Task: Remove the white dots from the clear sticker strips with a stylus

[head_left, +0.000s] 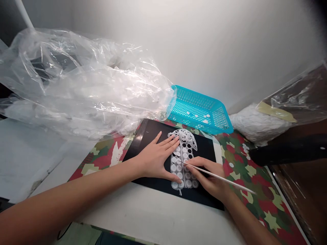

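Observation:
A white moulded piece [188, 166] with rows of round rings and a lacy top lies on a black sheet [204, 197]. Spread flat, my left hand [155, 158] rests on the sheet, its fingertips and thumb touching the left side of the piece. My right hand [209, 175] pinches a thin white stick [224, 178] near its front end. The stick's thin tip is over the rings in the middle of the piece. Some rings are filled with white discs; several near the top show black inside.
Behind the sheet stands a blue basket [198, 107] with several white bits. A large clear plastic bag [102, 92] fills the back left. At right are another filled bag [260, 124], a black object [288, 151] and loose white discs [245, 148] on the patterned cover.

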`<state>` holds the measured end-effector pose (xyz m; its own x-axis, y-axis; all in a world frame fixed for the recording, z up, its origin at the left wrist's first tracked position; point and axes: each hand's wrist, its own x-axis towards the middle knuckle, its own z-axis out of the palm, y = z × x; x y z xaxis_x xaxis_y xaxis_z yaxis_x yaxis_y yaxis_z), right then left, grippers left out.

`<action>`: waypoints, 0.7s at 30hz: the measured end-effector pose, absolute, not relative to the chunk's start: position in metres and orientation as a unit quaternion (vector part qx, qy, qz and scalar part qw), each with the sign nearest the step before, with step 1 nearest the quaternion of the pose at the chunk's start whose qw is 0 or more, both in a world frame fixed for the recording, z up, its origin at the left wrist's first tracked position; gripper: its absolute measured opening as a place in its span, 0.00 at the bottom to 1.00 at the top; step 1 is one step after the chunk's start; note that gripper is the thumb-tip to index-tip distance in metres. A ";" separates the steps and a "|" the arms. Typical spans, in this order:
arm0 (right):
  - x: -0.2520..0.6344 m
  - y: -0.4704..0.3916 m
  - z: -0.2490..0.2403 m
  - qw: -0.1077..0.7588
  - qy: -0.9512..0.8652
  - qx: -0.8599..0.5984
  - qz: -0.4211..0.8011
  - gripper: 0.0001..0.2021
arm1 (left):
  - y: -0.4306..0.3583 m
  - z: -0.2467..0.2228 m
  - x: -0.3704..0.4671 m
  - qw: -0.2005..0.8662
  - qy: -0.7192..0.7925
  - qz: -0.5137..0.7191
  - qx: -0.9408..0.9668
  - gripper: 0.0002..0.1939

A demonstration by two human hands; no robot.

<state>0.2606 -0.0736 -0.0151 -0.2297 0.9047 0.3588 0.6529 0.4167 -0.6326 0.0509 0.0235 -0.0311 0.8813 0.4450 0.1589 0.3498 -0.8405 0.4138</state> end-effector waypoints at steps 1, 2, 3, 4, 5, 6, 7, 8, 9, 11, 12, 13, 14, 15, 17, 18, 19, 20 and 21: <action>0.264 -0.074 -0.014 0.354 -0.757 -0.515 0.192 0.06 | 0.023 -0.030 0.051 0.190 0.207 0.131 0.951 0.51; 0.267 -0.075 -0.014 0.353 -0.754 -0.516 0.202 0.06 | 0.023 -0.029 0.051 0.190 0.204 0.137 0.950 0.50; 0.270 -0.075 -0.014 0.350 -0.757 -0.511 0.210 0.06 | 0.022 -0.028 0.051 0.190 0.199 0.144 0.950 0.50; 0.272 -0.075 -0.013 0.345 -0.764 -0.500 0.216 0.07 | 0.022 -0.027 0.051 0.191 0.193 0.150 0.951 0.49; 0.273 -0.075 -0.013 0.340 -0.774 -0.487 0.220 0.08 | 0.022 -0.027 0.051 0.192 0.186 0.153 0.951 0.47; 0.274 -0.074 -0.013 0.336 -0.783 -0.473 0.223 0.08 | 0.021 -0.027 0.051 0.193 0.180 0.153 0.952 0.45; 0.274 -0.074 -0.013 0.334 -0.790 -0.463 0.224 0.08 | 0.021 -0.027 0.052 0.194 0.177 0.150 0.953 0.43; 0.273 -0.073 -0.013 0.334 -0.794 -0.456 0.225 0.09 | 0.021 -0.027 0.052 0.196 0.177 0.147 0.953 0.42; 0.273 -0.073 -0.013 0.334 -0.795 -0.452 0.226 0.09 | 0.021 -0.028 0.052 0.196 0.179 0.144 0.953 0.42; 0.273 -0.073 -0.013 0.334 -0.798 -0.447 0.228 0.09 | 0.021 -0.029 0.053 0.196 0.185 0.139 0.953 0.43; 0.273 -0.073 -0.013 0.333 -0.799 -0.444 0.229 0.09 | 0.021 -0.030 0.053 0.196 0.186 0.138 0.953 0.44; 0.273 -0.073 -0.014 0.332 -0.801 -0.441 0.229 0.09 | 0.021 -0.030 0.053 0.195 0.187 0.136 0.953 0.44; 0.274 -0.073 -0.015 0.332 -0.803 -0.439 0.228 0.09 | 0.021 -0.031 0.053 0.194 0.187 0.135 0.954 0.45; 0.274 -0.073 -0.015 0.331 -0.806 -0.436 0.226 0.09 | 0.021 -0.031 0.053 0.193 0.186 0.133 0.954 0.45; 0.274 -0.073 -0.017 0.326 -0.813 -0.430 0.218 0.09 | 0.021 -0.031 0.053 0.192 0.187 0.133 0.954 0.46; 0.274 -0.073 -0.017 0.324 -0.819 -0.425 0.210 0.09 | 0.021 -0.032 0.053 0.191 0.189 0.133 0.954 0.46; 0.274 -0.072 -0.017 0.322 -0.825 -0.419 0.202 0.10 | 0.021 -0.032 0.053 0.191 0.190 0.133 0.954 0.47; 0.273 -0.072 -0.017 0.321 -0.830 -0.414 0.191 0.10 | 0.021 -0.032 0.053 0.192 0.191 0.132 0.954 0.47; 0.272 -0.071 -0.017 0.322 -0.835 -0.409 0.178 0.10 | 0.021 -0.033 0.054 0.192 0.192 0.133 0.953 0.48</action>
<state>0.2717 -0.0710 -0.0175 -0.4572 0.7981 0.3923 0.5684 0.6015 -0.5613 0.0536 0.0210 -0.0327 0.8911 0.4169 0.1793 0.3149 -0.8525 0.4173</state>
